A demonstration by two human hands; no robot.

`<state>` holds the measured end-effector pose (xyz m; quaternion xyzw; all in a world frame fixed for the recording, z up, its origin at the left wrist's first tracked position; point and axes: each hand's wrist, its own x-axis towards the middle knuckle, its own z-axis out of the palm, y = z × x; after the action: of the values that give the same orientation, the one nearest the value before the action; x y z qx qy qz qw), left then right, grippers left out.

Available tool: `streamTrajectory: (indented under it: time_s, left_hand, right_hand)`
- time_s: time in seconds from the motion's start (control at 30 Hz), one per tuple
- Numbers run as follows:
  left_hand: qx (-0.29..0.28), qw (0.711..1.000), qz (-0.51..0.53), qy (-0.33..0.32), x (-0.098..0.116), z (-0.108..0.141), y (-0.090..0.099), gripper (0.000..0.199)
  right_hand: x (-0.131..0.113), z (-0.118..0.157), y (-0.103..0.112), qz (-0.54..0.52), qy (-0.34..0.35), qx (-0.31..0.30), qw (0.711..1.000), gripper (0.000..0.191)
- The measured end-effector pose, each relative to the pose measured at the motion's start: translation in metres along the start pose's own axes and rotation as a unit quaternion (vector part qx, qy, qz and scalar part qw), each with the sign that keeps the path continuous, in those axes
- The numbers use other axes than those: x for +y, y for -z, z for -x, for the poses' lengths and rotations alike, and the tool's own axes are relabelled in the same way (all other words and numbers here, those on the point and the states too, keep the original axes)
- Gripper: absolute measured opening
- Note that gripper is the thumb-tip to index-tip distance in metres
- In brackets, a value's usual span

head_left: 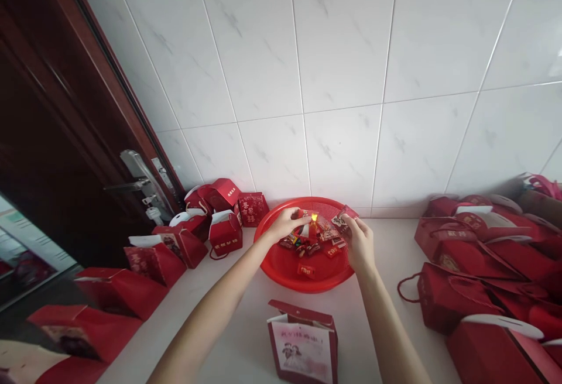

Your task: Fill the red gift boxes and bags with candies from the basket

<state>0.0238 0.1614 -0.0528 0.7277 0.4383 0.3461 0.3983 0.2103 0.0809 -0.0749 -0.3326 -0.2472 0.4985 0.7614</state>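
A red plastic basket [281, 278] with a mesh wall stands against the tiled wall, with several wrapped candies [312, 248] inside. Over its left side, my left hand [286, 223] reaches in with fingers closed together near a bright yellow spot; what they pinch, if anything, is too small to make out. At the basket's right rim, my right hand [360, 237] grips a red-and-white candy packet [342, 219] between thumb and fingers. Nearer to me, between my forearms, a red gift box [302, 346] with a printed couple on its front stands upright, its top flap raised.
Red gift boxes [132, 290] line the left edge of the white table [237, 308], and more cluster at the back left. A pile of red boxes [478, 255] with cord handles covers the right side. A dark door [65, 97] with a metal handle is at left.
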Motion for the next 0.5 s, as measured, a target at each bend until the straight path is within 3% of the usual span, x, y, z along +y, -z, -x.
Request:
streamTrajectory:
  time_s: [0.23,0.5]
  left_hand:
    - [0.03,0.997,0.064,0.01,0.009,-0.004,0.003,0.047]
    - [0.03,0.999,0.027,0.016,0.012,-0.004,-0.009,0.036]
  right_hand:
    - [0.002,0.0,-0.001,0.024,-0.004,-0.019,1.0,0.026]
    - [-0.002,0.002,-0.002,0.059,0.001,-0.038,0.998,0.027]
